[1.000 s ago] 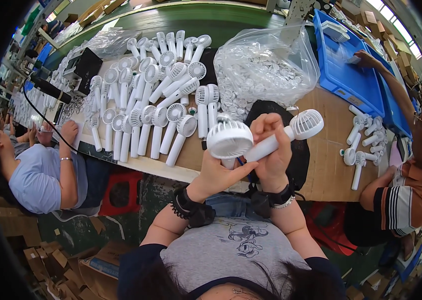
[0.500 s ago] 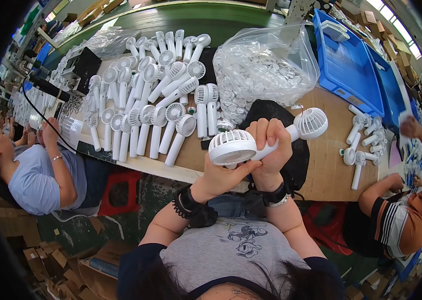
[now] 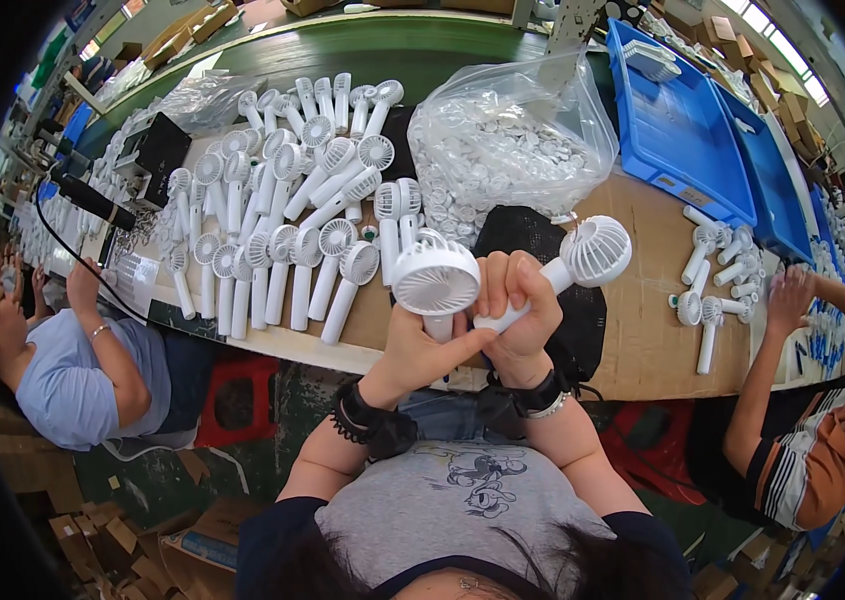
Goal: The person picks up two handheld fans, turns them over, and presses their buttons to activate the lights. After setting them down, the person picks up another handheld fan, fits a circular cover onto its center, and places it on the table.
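My left hand (image 3: pixel 421 352) grips the handle of a white hand-held fan (image 3: pixel 436 279) whose round head faces up, just above the table edge. My right hand (image 3: pixel 520 312) is closed around the handle of a second white fan (image 3: pixel 595 251), its head pointing up and to the right. The two hands touch each other in front of my chest. A black mat (image 3: pixel 583 310) lies on the table beneath them.
Many white fans (image 3: pixel 283 220) lie in rows on the wooden table (image 3: pixel 643 340) to the left. A clear bag of small white parts (image 3: pixel 513 140) sits behind. Blue trays (image 3: pixel 683 120) stand at the right, with loose fans (image 3: pixel 708 280). A person sits on each side.
Both hands and their fans have stayed close together, shifting slightly. The person at the right has drawn an arm back from the blue trays toward the table's near right.
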Demonstrator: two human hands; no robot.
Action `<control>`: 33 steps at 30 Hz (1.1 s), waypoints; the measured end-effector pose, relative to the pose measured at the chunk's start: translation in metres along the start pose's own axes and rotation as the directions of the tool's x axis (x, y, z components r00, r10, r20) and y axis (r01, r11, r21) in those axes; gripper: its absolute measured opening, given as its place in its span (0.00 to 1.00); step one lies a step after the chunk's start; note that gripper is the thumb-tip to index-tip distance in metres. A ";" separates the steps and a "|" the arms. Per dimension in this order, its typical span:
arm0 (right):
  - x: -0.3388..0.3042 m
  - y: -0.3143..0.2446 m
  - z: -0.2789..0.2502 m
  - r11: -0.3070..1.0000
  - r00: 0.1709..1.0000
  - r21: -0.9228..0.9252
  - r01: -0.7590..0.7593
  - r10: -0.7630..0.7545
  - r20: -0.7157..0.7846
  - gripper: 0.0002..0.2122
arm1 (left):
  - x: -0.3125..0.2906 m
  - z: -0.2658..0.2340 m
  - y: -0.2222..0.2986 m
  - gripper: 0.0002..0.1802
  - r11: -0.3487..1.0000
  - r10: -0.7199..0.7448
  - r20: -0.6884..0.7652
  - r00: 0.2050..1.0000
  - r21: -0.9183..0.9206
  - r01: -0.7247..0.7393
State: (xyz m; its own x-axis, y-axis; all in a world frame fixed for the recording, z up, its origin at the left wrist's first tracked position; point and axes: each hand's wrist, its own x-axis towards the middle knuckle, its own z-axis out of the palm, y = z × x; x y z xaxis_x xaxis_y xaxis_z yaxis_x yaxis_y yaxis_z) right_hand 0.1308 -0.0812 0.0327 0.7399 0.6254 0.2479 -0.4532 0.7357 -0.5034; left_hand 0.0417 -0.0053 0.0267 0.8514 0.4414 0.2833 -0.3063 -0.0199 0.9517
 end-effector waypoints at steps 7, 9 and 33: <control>-0.001 -0.003 -0.002 0.996 0.982 -0.011 -0.084 0.084 0.170 0.15 | 0.005 -0.027 0.001 0.10 0.983 -0.108 -0.045 0.993 -0.156 0.100; -0.002 -0.005 -0.007 0.992 0.982 0.006 -0.129 0.126 0.140 0.15 | 0.005 -0.024 0.007 0.10 0.984 -0.114 -0.089 0.990 -0.150 0.099; -0.011 0.007 -0.008 0.878 0.982 -0.441 -0.184 0.147 -0.117 0.10 | 0.011 -0.034 -0.018 0.24 0.892 -0.340 -0.049 0.939 -0.332 0.306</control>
State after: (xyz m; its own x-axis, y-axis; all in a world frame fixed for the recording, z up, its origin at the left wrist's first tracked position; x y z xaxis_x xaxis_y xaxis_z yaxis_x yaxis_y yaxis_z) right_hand 0.1238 -0.0851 0.0197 0.7183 0.6919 0.0729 -0.3146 0.4164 -0.8530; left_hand 0.0422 0.0309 0.0084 0.8830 0.4651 -0.0638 -0.1542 0.4156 0.8964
